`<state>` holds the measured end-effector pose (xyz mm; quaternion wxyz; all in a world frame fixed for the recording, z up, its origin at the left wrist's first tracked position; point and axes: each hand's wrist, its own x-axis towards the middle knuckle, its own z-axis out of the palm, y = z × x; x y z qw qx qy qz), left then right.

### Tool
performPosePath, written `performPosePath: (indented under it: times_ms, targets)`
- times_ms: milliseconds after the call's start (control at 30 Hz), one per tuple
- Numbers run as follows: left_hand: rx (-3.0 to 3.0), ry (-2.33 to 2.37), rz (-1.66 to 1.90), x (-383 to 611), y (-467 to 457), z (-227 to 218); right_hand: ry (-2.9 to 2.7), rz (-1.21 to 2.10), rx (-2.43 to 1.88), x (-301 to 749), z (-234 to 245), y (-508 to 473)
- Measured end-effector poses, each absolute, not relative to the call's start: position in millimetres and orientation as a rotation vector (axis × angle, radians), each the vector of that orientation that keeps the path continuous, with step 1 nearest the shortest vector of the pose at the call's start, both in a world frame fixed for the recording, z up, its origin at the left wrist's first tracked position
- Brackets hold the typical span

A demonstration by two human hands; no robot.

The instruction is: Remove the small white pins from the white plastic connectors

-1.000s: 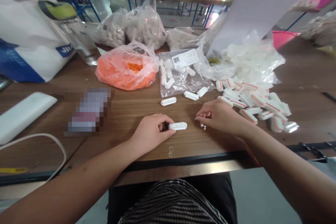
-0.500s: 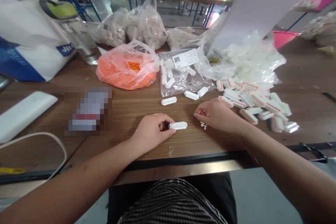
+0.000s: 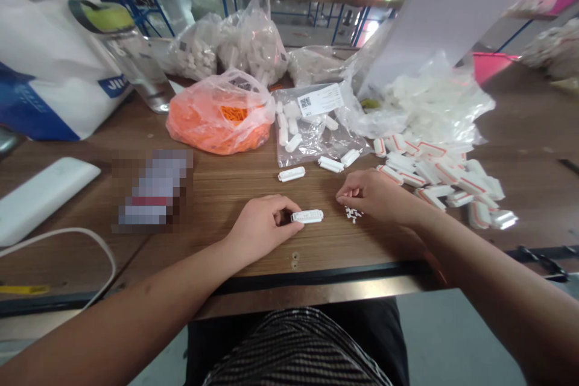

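Between the thumb and forefinger of my left hand [image 3: 260,226] is one end of a white plastic connector housing [image 3: 308,216], lying low over the table with rows of small holes on its upper face. My right hand [image 3: 373,193] hovers just above a little heap of tiny white pegs [image 3: 353,213]. Its thumb and forefinger are pinched together; whatever sits at their tips is too small to make out. Beyond my hands lie a white housing [image 3: 292,174], another white housing [image 3: 330,164] and a third one [image 3: 350,158].
Farther back are a bag of orange parts [image 3: 221,120] and a labelled clear bag [image 3: 316,132] with white pieces. At right spreads a pile of white housings with orange strips [image 3: 441,172]. A blurred-out phone-shaped thing [image 3: 156,187], white power bank [image 3: 45,199] and bottle [image 3: 136,66] stand left.
My right hand has shifted slightly up and right, so more of the tiny white pegs show under it. The left hand keeps its hold on the connector housing.
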<state>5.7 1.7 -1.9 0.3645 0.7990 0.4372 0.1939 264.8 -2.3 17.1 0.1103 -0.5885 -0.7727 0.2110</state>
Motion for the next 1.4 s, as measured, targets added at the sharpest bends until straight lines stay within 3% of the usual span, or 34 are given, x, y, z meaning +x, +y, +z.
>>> performPosePath:
  times_ms: [333,833,1167,1267,1400]
  targets:
    - [2.038,1.117,0.527,6,1,-4,-2.062,0.927,-1.441,217,32,-22]
    - [2.034,1.119,0.536,6,-1,-3,-2.431,0.237,-1.190,210,27,-34]
    - [2.047,1.114,0.520,7,0,-1,-2.140,0.546,-1.854,268,28,-14]
    - [2.055,1.114,0.525,6,1,-1,-2.124,0.622,-1.857,266,24,-16]
    - [2.062,1.112,0.524,5,0,-1,-2.233,0.461,-1.800,254,20,-19]
